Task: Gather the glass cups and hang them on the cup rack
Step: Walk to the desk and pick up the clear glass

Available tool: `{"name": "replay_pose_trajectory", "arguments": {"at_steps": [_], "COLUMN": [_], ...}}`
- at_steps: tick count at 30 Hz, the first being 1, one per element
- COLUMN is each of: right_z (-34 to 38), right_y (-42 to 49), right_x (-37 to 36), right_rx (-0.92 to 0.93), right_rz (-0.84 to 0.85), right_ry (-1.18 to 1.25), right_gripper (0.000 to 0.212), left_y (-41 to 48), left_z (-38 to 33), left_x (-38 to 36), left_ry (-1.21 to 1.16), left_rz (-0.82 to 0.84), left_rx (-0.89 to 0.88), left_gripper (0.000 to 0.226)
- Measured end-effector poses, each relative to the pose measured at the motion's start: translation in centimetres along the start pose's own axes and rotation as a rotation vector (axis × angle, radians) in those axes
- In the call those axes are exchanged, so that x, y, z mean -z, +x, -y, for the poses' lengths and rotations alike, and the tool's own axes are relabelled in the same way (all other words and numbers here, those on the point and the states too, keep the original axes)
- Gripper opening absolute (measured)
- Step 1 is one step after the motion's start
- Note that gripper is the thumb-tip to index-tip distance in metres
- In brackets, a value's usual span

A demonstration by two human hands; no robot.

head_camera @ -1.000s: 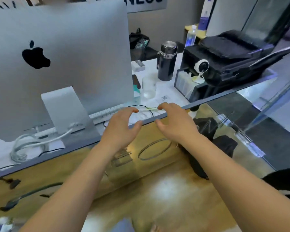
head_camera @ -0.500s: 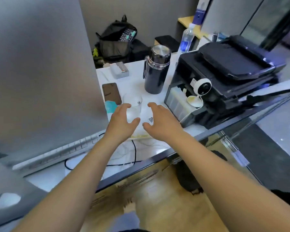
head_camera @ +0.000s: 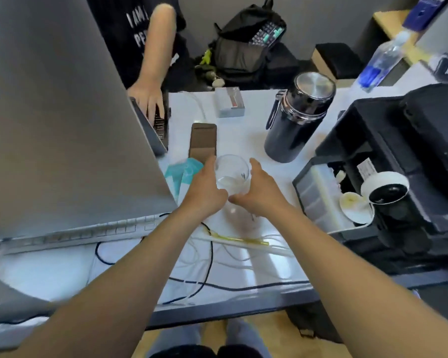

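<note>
Much of the left is walled off by the grey back of a monitor (head_camera: 62, 112), whose lower edge slants down to a keyboard (head_camera: 75, 233). Past its far edge another person's hand (head_camera: 148, 99) rests on a dark device that is mostly hidden. A phone (head_camera: 203, 140) and a teal packet (head_camera: 181, 174) lie just left of the working spot. Loose cables (head_camera: 210, 257) cross the white desk (head_camera: 243, 135) toward its front edge, and the open desktop is only a narrow lane between monitor and printer.

In that lane the left hand (head_camera: 204, 195) curls round the left side of the glass cup (head_camera: 232, 174), fingertips up at its rim. The right hand (head_camera: 259, 192) clasps the right side the same way, and the thumbs nearly meet in front. The cup is upright between the two palms. The thumbs hide its base, so whether it rests on the desk cannot be told.

Further right a dark flask (head_camera: 298, 120) stands near but apart from the cup. The black printer (head_camera: 398, 151), with a small white camera (head_camera: 386, 189) against it, closes off that side and is cut by the frame
</note>
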State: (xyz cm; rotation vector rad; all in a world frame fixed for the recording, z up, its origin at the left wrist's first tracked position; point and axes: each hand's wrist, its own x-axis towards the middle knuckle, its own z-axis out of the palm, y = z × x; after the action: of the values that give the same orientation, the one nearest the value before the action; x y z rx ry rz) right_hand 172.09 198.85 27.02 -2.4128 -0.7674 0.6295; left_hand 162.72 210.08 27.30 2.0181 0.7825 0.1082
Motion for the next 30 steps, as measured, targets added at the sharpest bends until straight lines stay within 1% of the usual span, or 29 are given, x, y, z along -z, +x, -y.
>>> {"name": "replay_pose_trajectory", "arguments": {"at_steps": [3, 7, 9, 11, 15, 18, 22, 24, 27, 30], "right_z": [-0.6, -1.2, -1.2, -0.9, 1.0, 2.5, 5.2, 7.7, 12.3, 16.8], "right_y": [0.9, 0.8, 0.4, -0.3, -2.9, -5.8, -10.2, -12.8, -17.3, -23.2], "right_x": [-0.1, 0.7, 1.5, 2.4, 4.1, 4.7, 5.0, 4.4, 2.5, -1.3], "right_rx": [0.094, 0.133, 0.156, 0.185, 0.252, 0.322, 0.418, 0.489, 0.63, 0.79], "right_rz": [0.046, 0.076, 0.094, 0.11, 0.187, 0.253, 0.334, 0.357, 0.372, 0.396], "right_ry": [0.083, 0.146, 0.156, 0.146, 0.046, 0.01, -0.062, -0.092, -0.107, -0.121], "right_gripper": [0.093, 0.073, 0.068, 0.067, 0.067, 0.066, 0.068, 0.068, 0.063, 0.062], "left_y": [0.1, -0.6, -1.5, -2.6, -6.4, -10.2, -16.2, -20.0, -26.6, -34.8], "left_z": [-0.6, -1.3, -1.7, -2.2, -2.9, -2.5, -2.1, -1.5, 0.2, 2.9], "left_x": [-0.7, -1.2, -1.2, -1.0, 1.1, 2.8, 5.0, 6.6, 9.5, 12.2], "left_ry": [-0.009, -0.003, -0.019, -0.007, 0.019, -0.013, -0.083, -0.125, -0.156, -0.204], "left_rz": [-0.049, -0.103, -0.134, -0.141, -0.101, -0.096, -0.132, -0.203, -0.359, -0.512], "left_rx": [0.042, 0.059, 0.05, 0.042, 0.044, 0.026, 0.01, 0.018, 0.02, 0.036], "left_gripper": [0.07, 0.064, 0.062, 0.063, 0.075, 0.074, 0.074, 0.071, 0.067, 0.071]}}
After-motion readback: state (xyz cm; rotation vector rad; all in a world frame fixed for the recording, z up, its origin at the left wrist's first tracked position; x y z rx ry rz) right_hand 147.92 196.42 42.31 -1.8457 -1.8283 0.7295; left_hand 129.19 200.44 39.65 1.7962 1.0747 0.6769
